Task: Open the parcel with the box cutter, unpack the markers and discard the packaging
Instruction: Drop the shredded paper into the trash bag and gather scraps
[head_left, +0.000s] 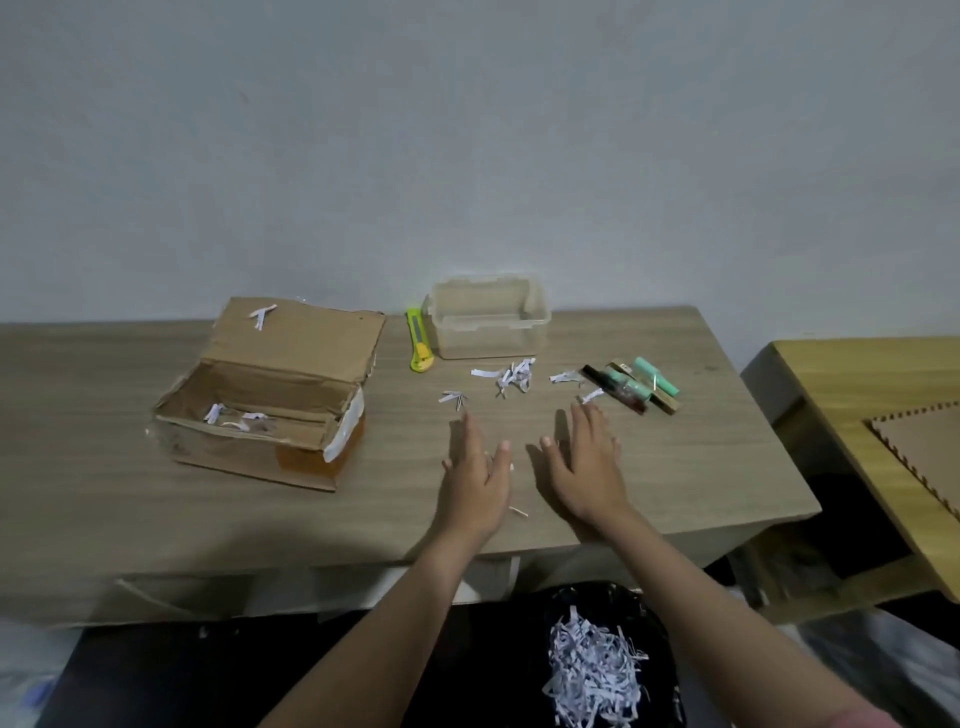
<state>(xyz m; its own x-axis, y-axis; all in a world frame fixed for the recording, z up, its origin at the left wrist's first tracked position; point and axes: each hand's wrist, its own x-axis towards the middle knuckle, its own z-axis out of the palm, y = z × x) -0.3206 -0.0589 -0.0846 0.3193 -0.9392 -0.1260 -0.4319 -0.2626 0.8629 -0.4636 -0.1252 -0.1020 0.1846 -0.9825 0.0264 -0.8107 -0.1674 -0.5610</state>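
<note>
The cardboard parcel (270, 395) stands open on the left of the table, lid flap back, with a few paper shreds inside. The yellow-green box cutter (418, 340) lies beside a clear plastic tub (488, 317). Several markers (631, 385), green, black and brown, lie in a heap at the right. Loose white paper shreds (511, 375) are scattered between tub and markers. My left hand (475, 467) and my right hand (584, 462) lie flat on the table, palms down, fingers apart, holding nothing, just short of the shreds.
A black bin (613, 660) holding a pile of shredded paper sits below the table's front edge (363, 558) between my arms. A second wooden table (872, 410) with a cardboard sheet stands at the right. A grey wall rises behind.
</note>
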